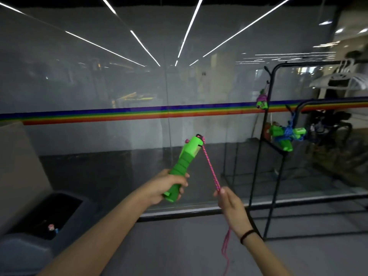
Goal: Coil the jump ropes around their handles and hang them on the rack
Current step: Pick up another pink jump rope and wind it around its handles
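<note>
**Winding about to begin on a pink rope, two ropes already on the rack**

The left hand is wrapped around the lower end of a green handle, fingers closed on it, holding it tilted with its cap end up and away. The right hand pinches the pink rope between thumb and fingertips, a little below and to the right of the handle. The rope runs taut from the cap of the handle down to that pinch, then hangs slack below the right wrist toward the floor. A dark band circles the right wrist.

No turns lie on the handle yet, so the coiling of this rope looks to be just starting. The next move likely calls for carrying the pinched rope around the handle body while the left hand keeps it steady, feeding slack from below. Whether a second handle lies in the same grip I cannot tell.

Well to the right stands the black rack; a blue-roped bundle hangs from its lower bar, and a smaller purple-roped bundle hangs higher on the post.

No brand, label or writing can be read anywhere.
</note>
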Demonstrator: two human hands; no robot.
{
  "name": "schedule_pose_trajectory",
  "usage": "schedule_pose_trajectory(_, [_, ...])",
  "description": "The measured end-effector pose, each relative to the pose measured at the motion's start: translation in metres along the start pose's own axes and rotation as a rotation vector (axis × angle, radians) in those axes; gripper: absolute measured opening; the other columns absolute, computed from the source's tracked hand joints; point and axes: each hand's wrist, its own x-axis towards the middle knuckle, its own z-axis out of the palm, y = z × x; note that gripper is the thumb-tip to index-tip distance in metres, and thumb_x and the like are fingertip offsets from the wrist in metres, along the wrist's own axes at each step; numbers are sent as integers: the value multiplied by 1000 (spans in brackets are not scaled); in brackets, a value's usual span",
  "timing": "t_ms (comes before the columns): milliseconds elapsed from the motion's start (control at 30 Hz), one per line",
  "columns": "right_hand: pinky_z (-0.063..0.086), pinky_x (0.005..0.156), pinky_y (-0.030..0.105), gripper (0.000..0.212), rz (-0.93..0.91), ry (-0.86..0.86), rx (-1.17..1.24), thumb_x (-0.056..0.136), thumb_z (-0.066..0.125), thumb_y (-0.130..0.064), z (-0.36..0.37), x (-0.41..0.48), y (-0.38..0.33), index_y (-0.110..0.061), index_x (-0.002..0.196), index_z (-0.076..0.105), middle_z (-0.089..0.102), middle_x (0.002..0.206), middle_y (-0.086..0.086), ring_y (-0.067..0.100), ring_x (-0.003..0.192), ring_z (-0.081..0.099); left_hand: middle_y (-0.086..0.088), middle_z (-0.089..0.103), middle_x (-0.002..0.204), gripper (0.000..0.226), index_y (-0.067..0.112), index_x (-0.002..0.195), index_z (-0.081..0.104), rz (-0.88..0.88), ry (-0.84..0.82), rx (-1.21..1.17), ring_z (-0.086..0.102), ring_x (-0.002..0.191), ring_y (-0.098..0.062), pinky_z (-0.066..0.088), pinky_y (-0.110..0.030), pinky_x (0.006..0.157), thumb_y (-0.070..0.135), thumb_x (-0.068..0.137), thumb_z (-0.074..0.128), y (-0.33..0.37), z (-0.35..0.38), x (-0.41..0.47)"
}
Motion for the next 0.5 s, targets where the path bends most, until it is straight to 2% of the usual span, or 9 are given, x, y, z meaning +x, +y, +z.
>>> schedule_pose_trajectory(33, [33, 52, 29, 28, -91, -16, -272, 94, 35, -42, 2, -3, -7, -23, 86, 55, 49, 54, -5, 18, 53, 51, -5, 50, 54, 18, 10, 86, 58, -8, 37, 9, 48, 40, -11, 41, -19, 41, 1, 71, 63, 0, 2, 5])
schedule_pose_trajectory(100, [41, 64, 37, 26, -193, -211, -738, 97, 33, -35, 7, -4, -31, -20, 103, 53, 65, 81, 10, 36, 83, 61, -8, 53, 52, 7, 13, 75, 57, 14, 164, 204, 53, 42, -15, 39, -22, 45, 7, 75, 62, -2, 8, 13])
schedule_pose_trajectory(133, [44, 71, 38, 28, -224, -313, -873, 97, 33, -35, 9, -3, -50, -20, 108, 53, 66, 96, 15, 38, 94, 59, -13, 60, 60, 7, 14, 72, 57, 37, 218, 394, 61, 52, -23, 40, -24, 50, 18, 73, 63, -3, 11, 16])
schedule_pose_trajectory(167, [45, 75, 39, 30, -274, -381, -953, 96, 34, -37, 10, -1, -69, -20, 110, 55, 65, 105, 16, 38, 100, 58, -17, 67, 76, 17, 14, 77, 59, 49, 255, 641, 67, 71, -30, 42, -28, 57, 29, 71, 62, -5, 14, 18])
schedule_pose_trajectory(233, [45, 75, 38, 29, -395, -462, -1030, 94, 39, -37, 8, 11, -98, -19, 104, 60, 65, 107, 15, 35, 100, 58, -12, 67, 107, 33, 20, 101, 56, 78, 273, 1187, 63, 101, -34, 46, -34, 74, 37, 73, 61, -14, 13, 21])
schedule_pose_trajectory(300, [44, 70, 34, 27, -430, -480, -1036, 90, 46, -39, -1, 33, -108, -22, 92, 66, 68, 97, 10, 31, 93, 61, -7, 63, 114, 39, 24, 112, 48, 227, 175, 1476, 59, 106, -33, 44, -35, 79, 28, 75, 61, -24, 7, 23])
schedule_pose_trajectory(367, [43, 67, 28, 26, -388, -505, -945, 86, 53, -44, -12, 50, -105, -23, 85, 69, 71, 85, 3, 20, 81, 63, -3, 63, 110, 40, 27, 112, 47, 401, -14, 1549, 59, 104, -30, 45, -34, 77, 25, 74, 60, -31, -5, 23])
schedule_pose_trajectory(433, [39, 59, 17, 21, -296, -571, -679, 82, 65, -37, -16, 60, -92, -18, 74, 72, 69, 66, -4, 1, 59, 57, 3, 63, 106, 40, 31, 109, 47, 587, -178, 1497, 60, 100, -24, 50, -34, 75, 24, 71, 58, -34, -21, 25])
schedule_pose_trajectory(500, [34, 52, 9, 16, -156, -571, -278, 78, 71, -22, -28, 62, -80, -18, 63, 69, 61, 50, -13, -6, 48, 48, 8, 62, 101, 40, 33, 107, 47, 780, -207, 1359, 60, 96, -15, 51, -32, 73, 25, 69, 58, -26, -28, 27])
